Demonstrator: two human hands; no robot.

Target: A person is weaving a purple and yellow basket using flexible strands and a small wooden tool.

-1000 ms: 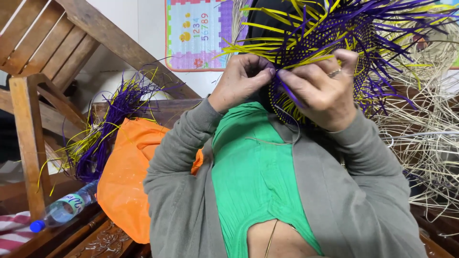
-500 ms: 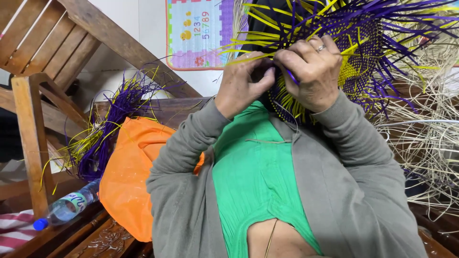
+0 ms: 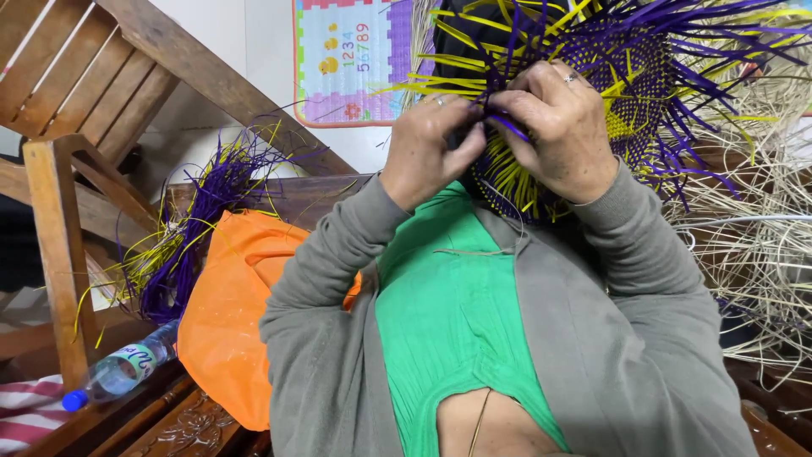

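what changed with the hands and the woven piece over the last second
Both hands rose with the purple and yellow woven piece and drew closer together. The left hand and right hand now pinch a purple strip between them. The orange bag and water bottle stayed put.

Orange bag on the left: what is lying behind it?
Behind the orange bag lies a bundle of purple and yellow strips, against a wooden chair frame. The bundle's lower end is covered by the bag.

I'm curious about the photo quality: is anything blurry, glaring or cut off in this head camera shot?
Head view: even, soft indoor light with no harsh glare; the left hand and right hand look sharp on the purple-and-yellow woven piece, which the top edge crops; the plastic bottle looks slightly soft.
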